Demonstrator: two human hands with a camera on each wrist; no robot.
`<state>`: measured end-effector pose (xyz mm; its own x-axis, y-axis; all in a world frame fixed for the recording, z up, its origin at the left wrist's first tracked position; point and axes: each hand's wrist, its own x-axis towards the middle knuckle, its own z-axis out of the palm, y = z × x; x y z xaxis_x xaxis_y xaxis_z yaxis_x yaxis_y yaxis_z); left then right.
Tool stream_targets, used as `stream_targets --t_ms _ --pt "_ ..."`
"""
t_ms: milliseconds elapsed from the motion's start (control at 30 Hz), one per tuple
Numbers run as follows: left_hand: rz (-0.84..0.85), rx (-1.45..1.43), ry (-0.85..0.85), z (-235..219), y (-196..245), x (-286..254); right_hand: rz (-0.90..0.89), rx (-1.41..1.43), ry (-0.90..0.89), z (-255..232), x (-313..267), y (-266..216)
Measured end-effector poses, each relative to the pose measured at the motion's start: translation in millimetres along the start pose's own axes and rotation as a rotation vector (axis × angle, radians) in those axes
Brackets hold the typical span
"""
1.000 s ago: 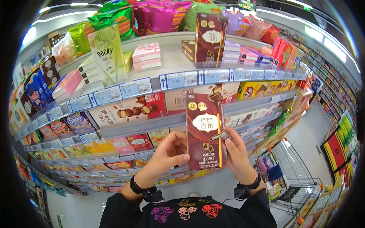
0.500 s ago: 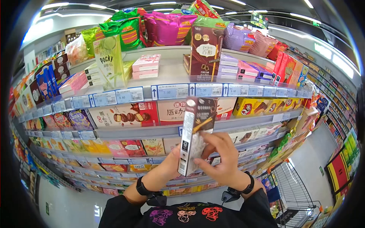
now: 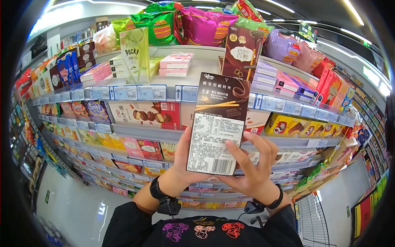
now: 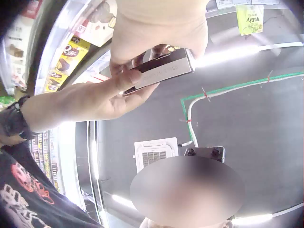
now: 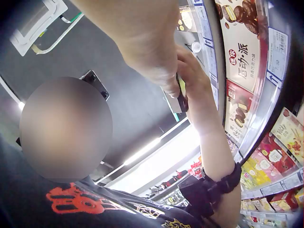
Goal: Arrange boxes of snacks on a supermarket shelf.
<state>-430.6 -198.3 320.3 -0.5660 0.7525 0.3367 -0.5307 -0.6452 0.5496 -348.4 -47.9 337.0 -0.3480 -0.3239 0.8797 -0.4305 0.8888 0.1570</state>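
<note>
A dark brown Pejoy box (image 3: 218, 123) is held upright, slightly tilted, its printed back with barcode facing the head camera. My left hand (image 3: 183, 158) grips its lower left edge. My right hand (image 3: 253, 164) is at the lower right, the index fingertip on the white text panel and the thumb by the bottom edge; other fingers are spread. In the left wrist view the box's narrow end (image 4: 164, 71) shows between left hand (image 4: 159, 28) and right hand (image 4: 102, 97). The right wrist view shows a small part of the box (image 5: 180, 99) beside the right hand (image 5: 142, 42).
Behind the box stand store shelves with price labels (image 3: 152, 93). A green Pocky box (image 3: 137, 55) and another Pejoy box (image 3: 242, 53) stand on the top shelf, with pink boxes (image 3: 176, 61) between them. A cart (image 3: 312, 222) is at the lower right.
The box has been turned from its front, past its narrow side, to its back. My right hand's index finger has come onto the back panel. The head view has shifted left.
</note>
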Motion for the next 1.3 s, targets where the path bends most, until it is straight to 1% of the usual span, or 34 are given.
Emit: stream_targets --t_ms 33,133,233,333,433,467,567,600,667,700,733,800,833,933,1033,1067,1167,1300 --pt "0.006 -0.007 -0.022 -4 -1 1 -0.003 0.012 -0.001 1 0 1" --pt "0.032 -0.282 -0.078 -7 -3 2 -0.009 0.037 0.002 3 0 5" --pt "0.018 0.055 0.051 -1 -1 -2 -0.056 0.046 -0.002 5 0 10" --pt "0.188 0.323 -0.068 -5 -8 -4 0.011 0.277 -0.086 -1 5 6" --pt "0.641 0.969 -0.064 -5 -16 4 0.077 0.499 -0.088 5 -2 5" --pt "0.836 1.224 -0.076 -6 -16 10 -0.019 0.409 -0.180 5 -5 10" --pt "0.903 1.388 -0.069 -5 -11 16 0.003 0.562 -0.278 0 3 26" --pt "0.953 1.381 -0.103 -3 -7 19 0.063 0.598 -0.282 -5 7 30" --pt "1.059 1.547 -0.147 13 9 26 0.241 0.719 -0.218 -8 12 46" --pt "1.108 1.629 -0.171 21 19 32 0.361 0.802 -0.151 -7 13 58" --pt "1.237 1.512 -0.224 29 25 47 0.198 0.544 -0.165 -14 26 72" --pt "1.305 1.599 -0.172 41 44 64 -0.091 0.249 -0.081 -16 63 107" --pt "1.340 1.644 -0.148 46 52 72 -0.220 0.212 0.019 -11 76 121" --pt "1.289 1.605 0.009 49 68 97 0.044 0.201 0.032 1 95 120" --pt "1.224 1.480 0.020 45 75 114 0.192 0.413 0.032 14 106 129" --pt "1.193 1.442 0.024 41 76 117 0.212 0.531 0.119 25 108 134" --pt "1.094 1.496 0.043 33 80 119 0.241 0.522 0.094 27 110 135" --pt "1.055 1.542 0.062 26 82 124 0.307 0.588 0.077 36 106 139"
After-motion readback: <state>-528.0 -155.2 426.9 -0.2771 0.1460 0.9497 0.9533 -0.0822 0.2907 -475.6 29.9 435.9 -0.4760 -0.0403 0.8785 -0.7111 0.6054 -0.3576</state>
